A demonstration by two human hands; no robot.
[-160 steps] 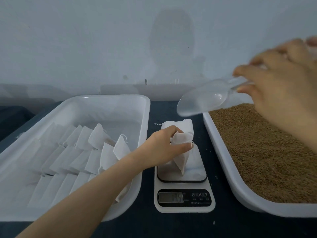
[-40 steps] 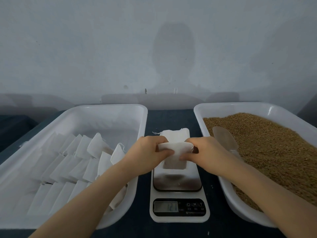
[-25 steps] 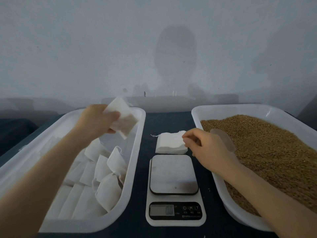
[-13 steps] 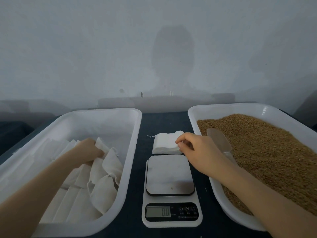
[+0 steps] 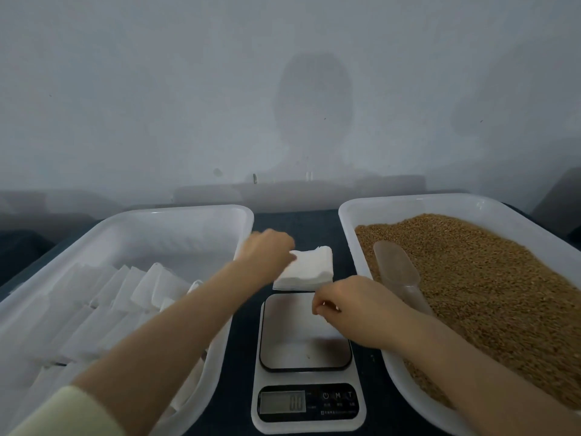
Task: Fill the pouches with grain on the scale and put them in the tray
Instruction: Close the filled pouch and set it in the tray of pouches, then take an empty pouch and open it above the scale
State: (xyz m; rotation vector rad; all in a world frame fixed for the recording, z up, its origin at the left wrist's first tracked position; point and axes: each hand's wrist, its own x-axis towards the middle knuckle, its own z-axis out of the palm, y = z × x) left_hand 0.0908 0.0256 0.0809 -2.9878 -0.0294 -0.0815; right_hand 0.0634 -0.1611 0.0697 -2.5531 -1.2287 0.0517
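Note:
A stack of empty white pouches (image 5: 309, 270) lies on the dark table behind the scale (image 5: 306, 357). My left hand (image 5: 267, 251) reaches over the tray's rim and rests its fingertips on the stack's left corner. My right hand (image 5: 352, 309) hovers over the scale's platform with fingers pinched on what looks like one thin white pouch. The display reads zero. Filled pouches (image 5: 119, 297) lie in rows in the left white tray (image 5: 176, 215). Brown grain (image 5: 490, 278) fills the right tray (image 5: 408, 201), and a clear scoop (image 5: 397, 272) lies in it.
A pale wall rises right behind the table. The two trays flank the scale with narrow strips of dark tabletop (image 5: 295, 221) between them. A cream sleeve (image 5: 63, 413) covers my left forearm at the bottom edge.
My left hand has come out of the left tray to the pouch stack. My right hand has drawn back from the stack to above the scale platform.

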